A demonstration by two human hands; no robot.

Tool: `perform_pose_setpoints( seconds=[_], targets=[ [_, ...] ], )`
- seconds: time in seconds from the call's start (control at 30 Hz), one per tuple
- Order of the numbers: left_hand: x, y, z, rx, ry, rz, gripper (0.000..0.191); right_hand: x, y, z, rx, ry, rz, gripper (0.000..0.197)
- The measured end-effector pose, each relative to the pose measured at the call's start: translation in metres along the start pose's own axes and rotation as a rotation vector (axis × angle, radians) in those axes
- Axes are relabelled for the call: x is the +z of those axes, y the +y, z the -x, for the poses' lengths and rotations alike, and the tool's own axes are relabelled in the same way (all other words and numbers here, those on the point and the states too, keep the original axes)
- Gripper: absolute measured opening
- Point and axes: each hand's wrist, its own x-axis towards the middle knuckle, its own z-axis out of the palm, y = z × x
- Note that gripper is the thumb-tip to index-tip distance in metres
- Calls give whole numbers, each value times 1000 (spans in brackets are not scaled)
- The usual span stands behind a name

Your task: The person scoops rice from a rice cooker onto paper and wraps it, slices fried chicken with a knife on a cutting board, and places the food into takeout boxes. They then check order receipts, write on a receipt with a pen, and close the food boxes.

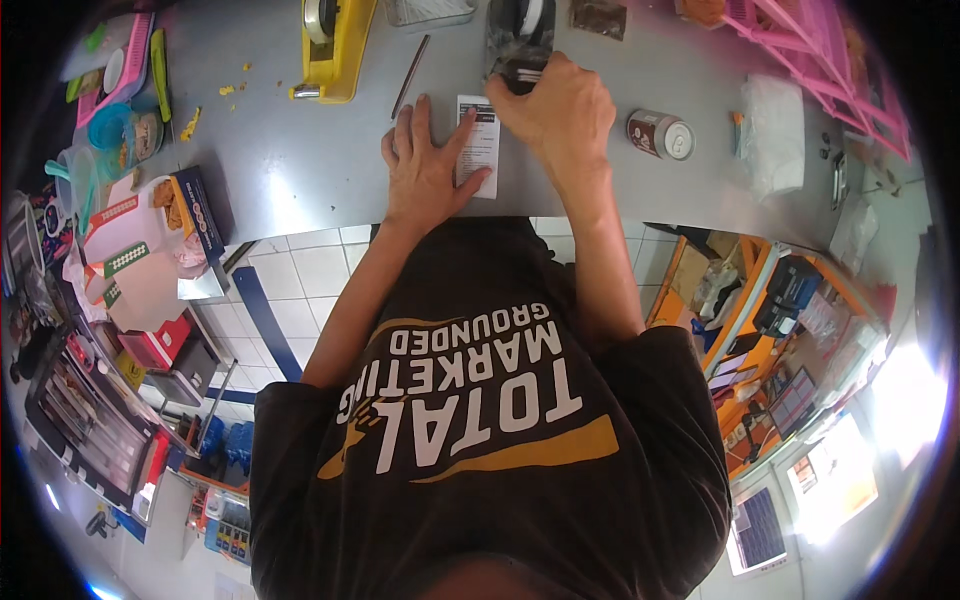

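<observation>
My left hand (427, 165) lies on the steel table with its fingers spread. Its thumb and index finger rest on the left side of a printed paper slip (480, 157), which bears writing. My right hand (562, 112) is just beyond the slip, thumb and index finger around the front end of a black tape dispenser (499, 37). Whether a strip of tape is between those fingers is hidden. A thin brown straw (411, 75) lies beyond my left hand. To the right of my right hand, a brown and silver drink can (660, 135) lies tilted or on its side.
A yellow tape dispenser (337, 52) stands at the back left. Yellow crumbs (191, 124), lidded tubs (139, 135) and open food boxes (124, 232) are at the left. On the right are a pink plastic basket (810, 52) and a white plastic-wrapped pack (772, 135).
</observation>
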Motion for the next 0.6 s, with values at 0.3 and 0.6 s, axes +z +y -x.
perform_pose_setpoints(
  seconds=[0.3, 0.6],
  targets=[
    [4, 0, -3, -42, 24, 61, 84, 15, -3, 16, 4, -49, 25, 64],
    [4, -4, -9, -41, 42, 76, 91, 18, -12, 14, 9, -64, 15, 77]
  ],
)
